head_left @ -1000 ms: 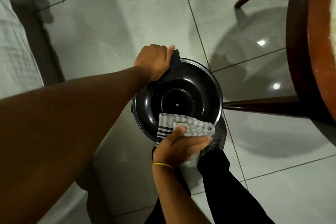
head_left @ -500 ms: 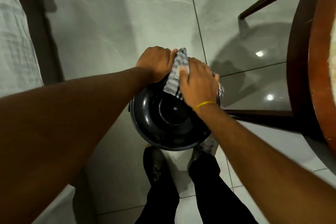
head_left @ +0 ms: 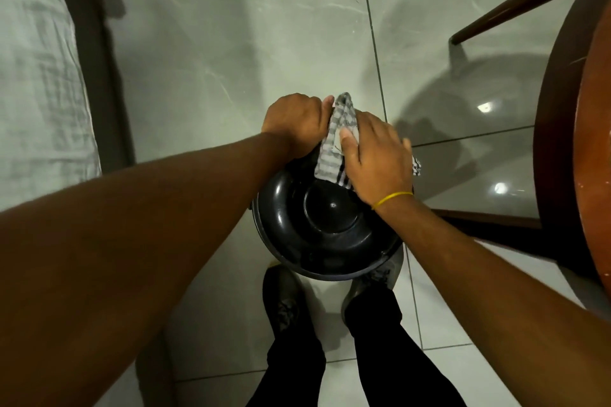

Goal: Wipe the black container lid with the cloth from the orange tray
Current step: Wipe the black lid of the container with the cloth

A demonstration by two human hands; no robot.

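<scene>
A round black container lid [head_left: 317, 235] is held in the air above the floor, its hollow side facing me. My left hand [head_left: 296, 122] grips its far edge at the top. A grey-and-white striped cloth [head_left: 337, 139] lies over the lid's upper right part. My right hand [head_left: 377, 158], with a yellow band at the wrist, presses flat on the cloth, and a dark-striped corner sticks out past the fingers on the right. The orange tray is out of view.
A round brown table [head_left: 582, 142] with dark legs [head_left: 515, 3] stands at the right. A bed with a pale sheet [head_left: 36, 76] fills the left side. Grey floor tiles [head_left: 231, 59] lie below, and my legs and shoes [head_left: 287, 297] are under the lid.
My right hand carried the cloth from the lid's near edge to its far upper right part, beside my left hand. Since half a second ago it has barely shifted.
</scene>
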